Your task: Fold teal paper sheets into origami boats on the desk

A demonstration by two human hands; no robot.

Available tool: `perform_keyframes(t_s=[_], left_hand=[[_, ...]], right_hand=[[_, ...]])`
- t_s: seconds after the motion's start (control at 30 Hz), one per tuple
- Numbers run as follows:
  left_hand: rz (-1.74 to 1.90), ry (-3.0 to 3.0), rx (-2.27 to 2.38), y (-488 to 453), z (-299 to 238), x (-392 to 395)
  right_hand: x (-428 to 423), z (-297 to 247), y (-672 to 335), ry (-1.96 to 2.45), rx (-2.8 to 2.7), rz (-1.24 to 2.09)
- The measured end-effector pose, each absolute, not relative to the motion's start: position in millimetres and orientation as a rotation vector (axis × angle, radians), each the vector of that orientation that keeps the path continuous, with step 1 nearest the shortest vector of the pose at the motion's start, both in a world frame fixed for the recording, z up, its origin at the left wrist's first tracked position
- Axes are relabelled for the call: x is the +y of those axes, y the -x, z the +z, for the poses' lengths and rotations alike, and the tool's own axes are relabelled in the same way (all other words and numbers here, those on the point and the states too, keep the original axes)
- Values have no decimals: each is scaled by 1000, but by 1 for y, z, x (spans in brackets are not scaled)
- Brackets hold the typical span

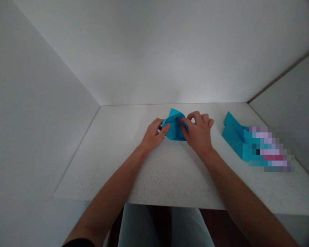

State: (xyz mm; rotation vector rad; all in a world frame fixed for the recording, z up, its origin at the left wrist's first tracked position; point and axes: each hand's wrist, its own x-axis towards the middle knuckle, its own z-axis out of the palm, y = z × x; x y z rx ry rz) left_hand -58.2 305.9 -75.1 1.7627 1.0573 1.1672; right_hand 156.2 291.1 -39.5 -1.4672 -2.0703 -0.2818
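Note:
Between my two hands is a folded blue piece of paper (175, 132), shaped like a small open box with a raised flap at the back. My left hand (156, 133) grips its left side, the thumb over the near edge and the fingers behind. On the other side, my right hand (198, 130) has its thumb and index finger inside the fold, while its other fingers curl in the air. A second folded blue paper shape (235, 137) lies on the table to the right of my right hand.
The white table (105, 164) meets a wall (154, 51) at the back and side panels at left and right. A pixelated patch (271, 149) covers part of the right side, over something pale and blue. My legs are below the front edge.

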Motion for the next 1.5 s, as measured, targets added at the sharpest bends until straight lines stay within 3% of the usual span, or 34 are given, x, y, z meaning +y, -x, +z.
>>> perform_keyframes(t_s=[0.5,0.87,1.13,1.33,1.5], left_hand=[[977,-2128,1077,58,-65,297],[1203,-1694,787,51,-76,300],[1298,-1125,862,52,-71,317],[1089,-1094,746,53,-61,310],[1073,-1089,793,58,-68,310]], right_hand=[[284,-32,-146,1202,-2041,-52],[289,-36,-140,863,-1476,930],[289,-34,-135,783,-1420,1048],[287,-35,-136,720,-1321,1224],[291,-37,-139,794,-1311,1117]])
